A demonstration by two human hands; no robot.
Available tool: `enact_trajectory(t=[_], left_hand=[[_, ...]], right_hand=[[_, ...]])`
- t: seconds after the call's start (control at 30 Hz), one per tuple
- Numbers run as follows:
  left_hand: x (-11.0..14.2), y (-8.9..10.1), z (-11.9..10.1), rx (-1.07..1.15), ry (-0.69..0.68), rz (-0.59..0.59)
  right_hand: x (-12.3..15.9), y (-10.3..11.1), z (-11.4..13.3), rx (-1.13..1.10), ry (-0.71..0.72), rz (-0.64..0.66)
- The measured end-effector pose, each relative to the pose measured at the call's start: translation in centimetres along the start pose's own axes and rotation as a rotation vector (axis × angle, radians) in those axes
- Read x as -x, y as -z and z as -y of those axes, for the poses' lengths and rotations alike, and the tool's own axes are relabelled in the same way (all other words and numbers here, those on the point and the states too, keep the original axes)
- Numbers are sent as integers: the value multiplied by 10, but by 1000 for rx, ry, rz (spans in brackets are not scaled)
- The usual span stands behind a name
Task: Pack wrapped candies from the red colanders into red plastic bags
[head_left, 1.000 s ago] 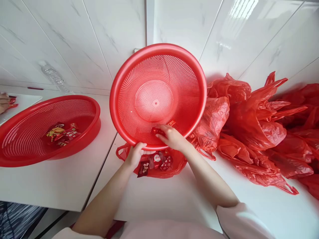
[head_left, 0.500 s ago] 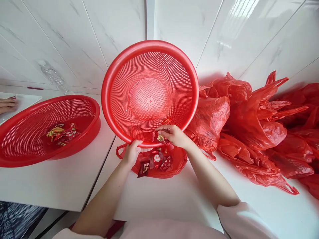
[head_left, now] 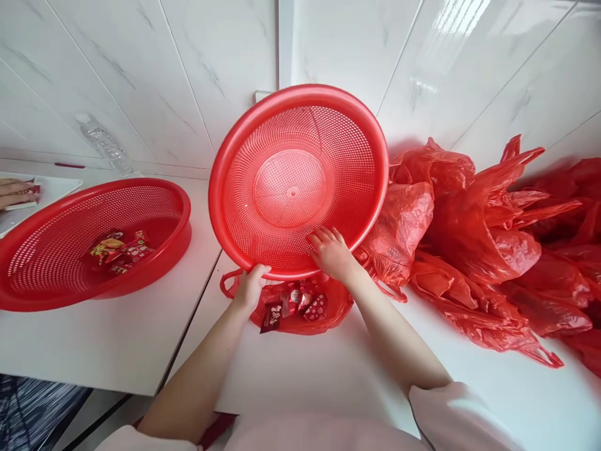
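Observation:
A round red plastic basket (head_left: 293, 169) with mesh walls is tilted up, its mouth towards me. My left hand (head_left: 251, 285) is closed on its lower left rim, thumb over the edge. Over the lower right rim reaches my right hand (head_left: 331, 254), fingers apart against the inner mesh, with nothing visible in them. Under the low rim lies a red plastic bag (head_left: 335, 313), its mouth spread on the table. Inside it are several small wrapped packets, among them a dark red packet (head_left: 271, 318) and a dotted packet (head_left: 315, 308). The basket hides the bag's back part.
At left stands another red basket (head_left: 173, 244) holding several wrapped snacks (head_left: 124, 250). Another person's hand (head_left: 16, 193) rests on packets over a white tray (head_left: 61, 184). A clear bottle (head_left: 106, 144) is by the wall. Filled red bags (head_left: 488, 219) crowd the right side.
The packets at my right hand have left the basket, and more now show in the bag. My right fingers have spread. The basket has shifted right and tilted.

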State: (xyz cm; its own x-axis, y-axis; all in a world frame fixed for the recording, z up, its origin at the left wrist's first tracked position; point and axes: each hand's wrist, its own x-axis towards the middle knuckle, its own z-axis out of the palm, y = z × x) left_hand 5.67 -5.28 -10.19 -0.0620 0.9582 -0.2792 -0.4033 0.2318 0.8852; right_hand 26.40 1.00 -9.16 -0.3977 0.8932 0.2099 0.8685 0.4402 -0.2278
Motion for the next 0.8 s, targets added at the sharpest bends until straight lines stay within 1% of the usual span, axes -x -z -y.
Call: enact_trajectory(t=[0.1, 0.17, 0.23, 0.3, 0.37, 0.4, 0.43, 0.5, 0.57, 0.6, 0.63, 0.67, 0.8], left_hand=[[-1, 1, 0, 38, 0, 39], [-2, 0, -3, 40, -39, 9], [-4, 0, -6, 45, -66, -3], [-6, 1, -8, 58, -72, 5], [-9, 3, -8, 68, -74, 5], [-10, 5, -8, 69, -78, 1], [-11, 6, -8, 69, -86, -1], [-12, 8, -8, 66, -108, -3], [-12, 9, -10, 74, -126, 9], [-11, 9, -11, 83, -133, 17], [-11, 10, -12, 94, -139, 19], [-11, 10, -13, 107, -146, 13], [-13, 11, -15, 188, -200, -55]], right_hand=[[4, 9, -1, -165, 175, 143], [6, 17, -3, -301, 296, 211], [6, 24, -4, -401, 368, 241], [4, 27, -4, -464, 365, 212], [3, 28, -3, -524, 297, 172], [3, 30, -2, -573, 257, 187], [3, 31, -1, -638, 220, 231], [5, 36, 0, -789, 177, 389], [8, 42, 2, -874, 224, 540], [9, 45, 3, -867, 264, 568], [11, 48, 5, -836, 293, 559], [12, 50, 6, -790, 300, 518], [16, 49, 11, -588, 175, 200]])
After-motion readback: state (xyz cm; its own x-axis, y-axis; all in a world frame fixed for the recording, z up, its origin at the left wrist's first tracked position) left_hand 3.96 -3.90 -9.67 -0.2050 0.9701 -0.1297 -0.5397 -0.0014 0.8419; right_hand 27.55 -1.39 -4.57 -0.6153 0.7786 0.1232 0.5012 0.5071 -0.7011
